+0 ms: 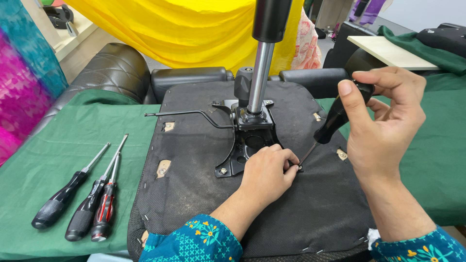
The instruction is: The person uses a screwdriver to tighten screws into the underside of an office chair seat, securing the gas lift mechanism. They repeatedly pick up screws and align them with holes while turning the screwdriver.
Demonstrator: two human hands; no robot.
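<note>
Looking down, I see my right hand (388,121) closed around the black handle of a screwdriver (335,119). The tool is tilted, and its thin tip comes down to a small screw (299,168) on the underside of an upturned chair seat (301,213). My left hand (267,175) rests on the dark fabric of the seat, and its fingertips are pinched at the same screw, touching the tip. The screw is just beside the black metal plate (247,138) in the middle of the seat, from where a shiny metal post (259,77) stands upright. The seat lies on a worktop covered by a green cloth (63,150). To the left, three spare screwdrivers (82,206) lie on this cloth side by side, well apart from my hands.
</note>
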